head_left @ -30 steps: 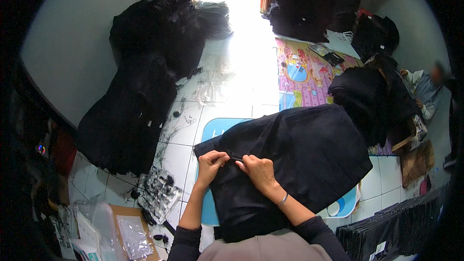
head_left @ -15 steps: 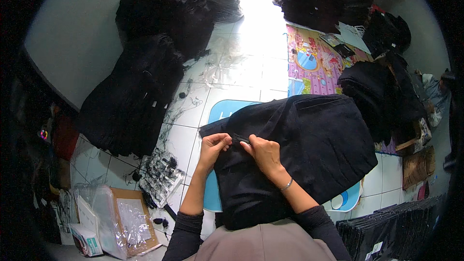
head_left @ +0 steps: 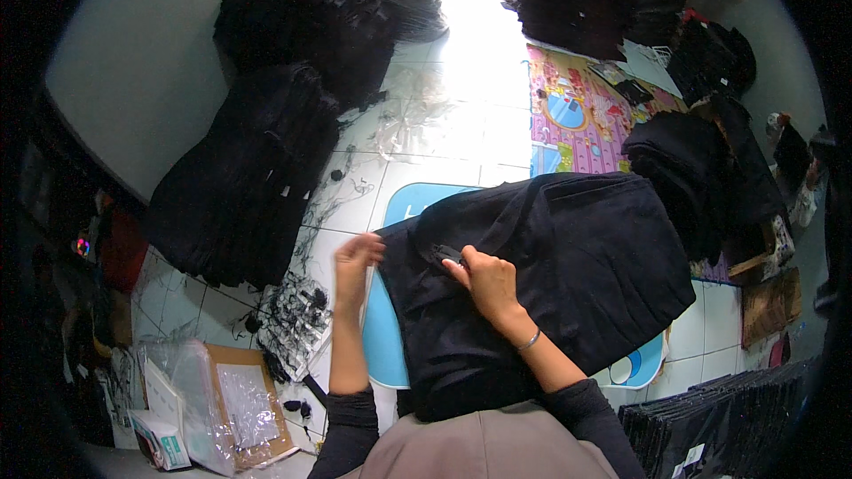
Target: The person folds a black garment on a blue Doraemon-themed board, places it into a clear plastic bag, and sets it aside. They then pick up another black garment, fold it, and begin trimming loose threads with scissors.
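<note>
Across my lap lies a large piece of black cloth (head_left: 586, 257), folded in layers, with a strap-like fold running over it. My right hand (head_left: 491, 288), with a thin bracelet at the wrist, is closed on a small gathered bit of the black cloth between thumb and fingers. Whether a small tool is also in that grip cannot be made out. Just off the cloth's left corner, my left hand (head_left: 357, 253) is raised over the tiled floor. Its fingers are bent and smeared by motion, so anything in them is hidden.
A blue mat (head_left: 382, 337) lies under the cloth. Tall black fabric stacks (head_left: 244, 168) stand at left, with more black cloth (head_left: 674, 155) at right. Thread scraps (head_left: 297, 315) litter the floor beside plastic-wrapped cardboard (head_left: 240, 399). A patterned mat (head_left: 577, 124) lies beyond.
My left hand has moved away from the right hand, leftward and slightly up, off the cloth. The right hand stays in nearly the same place, still gripping.
</note>
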`<state>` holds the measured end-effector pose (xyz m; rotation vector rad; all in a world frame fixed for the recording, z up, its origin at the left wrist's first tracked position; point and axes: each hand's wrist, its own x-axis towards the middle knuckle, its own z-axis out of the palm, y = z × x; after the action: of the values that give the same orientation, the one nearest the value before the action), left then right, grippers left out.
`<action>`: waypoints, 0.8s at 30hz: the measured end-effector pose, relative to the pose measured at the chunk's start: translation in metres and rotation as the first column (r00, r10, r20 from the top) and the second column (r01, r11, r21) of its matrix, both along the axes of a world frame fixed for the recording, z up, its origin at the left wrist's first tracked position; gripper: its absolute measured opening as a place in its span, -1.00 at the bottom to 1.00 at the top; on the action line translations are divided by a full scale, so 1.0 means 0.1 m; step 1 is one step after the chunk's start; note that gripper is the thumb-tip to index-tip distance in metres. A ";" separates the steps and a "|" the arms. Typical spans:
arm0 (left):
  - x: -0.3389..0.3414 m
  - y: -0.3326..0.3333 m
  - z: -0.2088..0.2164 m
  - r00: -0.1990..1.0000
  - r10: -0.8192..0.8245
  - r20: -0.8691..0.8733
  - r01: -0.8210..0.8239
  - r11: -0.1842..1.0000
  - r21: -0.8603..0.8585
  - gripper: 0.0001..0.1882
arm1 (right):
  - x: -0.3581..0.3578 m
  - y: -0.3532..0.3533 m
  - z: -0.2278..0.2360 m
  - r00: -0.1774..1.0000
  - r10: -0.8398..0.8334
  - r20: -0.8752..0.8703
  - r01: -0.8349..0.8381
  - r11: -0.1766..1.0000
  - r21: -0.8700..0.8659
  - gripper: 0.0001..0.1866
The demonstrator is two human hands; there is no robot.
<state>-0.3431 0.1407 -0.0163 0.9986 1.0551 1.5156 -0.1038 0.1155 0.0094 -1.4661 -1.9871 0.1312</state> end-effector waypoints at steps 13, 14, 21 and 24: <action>0.27 -0.15 0.31 0.658 0.046 -0.752 0.270 0.917 0.293 -0.82 | 0.21 -0.02 0.13 0.989 0.093 -0.111 -0.105 0.988 -0.111 -0.71; 0.39 -0.13 0.32 0.675 -0.102 -0.731 0.326 0.930 0.171 -0.78 | 0.23 0.00 0.14 0.993 0.073 -0.097 -0.085 0.987 -0.134 -0.75; 0.59 0.29 0.26 0.287 -0.023 -0.958 0.226 0.973 0.045 -0.73 | 0.36 0.27 0.14 0.974 -0.200 -0.104 0.174 0.961 -0.217 -0.69; 0.69 0.25 0.25 0.328 0.184 -0.927 0.187 0.949 0.254 -0.77 | 0.35 0.26 0.09 0.969 -0.211 -0.128 0.181 0.959 -0.217 -0.71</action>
<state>-0.2744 0.1656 0.0091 2.3110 1.6044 0.9882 -0.0687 0.1417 0.0184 -1.7216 -1.7370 0.3575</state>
